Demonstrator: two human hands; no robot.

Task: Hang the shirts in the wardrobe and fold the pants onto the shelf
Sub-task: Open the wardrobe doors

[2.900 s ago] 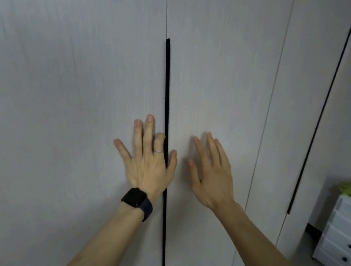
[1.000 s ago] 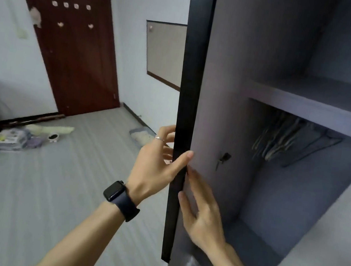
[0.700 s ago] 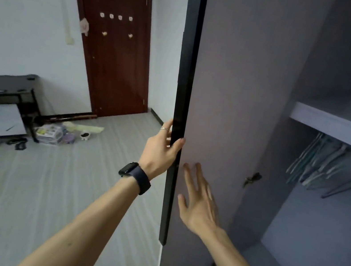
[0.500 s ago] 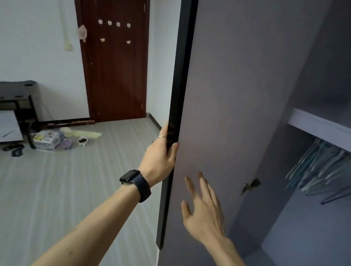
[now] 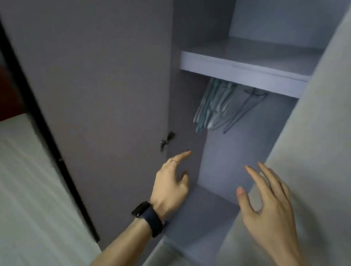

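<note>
Your left hand (image 5: 171,183), black watch (image 5: 149,218) at the wrist, and your right hand (image 5: 271,206) are both spread loose and hold nothing, raised before the open grey laminate wardrobe (image 5: 230,161). Its pale upper shelf (image 5: 244,71) runs above a bunch of pale teal hangers (image 5: 216,107). The left door (image 5: 87,70) stands wide, leaving a narrow opening; the right door panel (image 5: 337,138) lies just beside your right fingers.

Hangers (image 5: 219,104) are hung beneath the shelf (image 5: 242,71), apparently on a hidden rail; the open door (image 5: 83,65) stands left.
</note>
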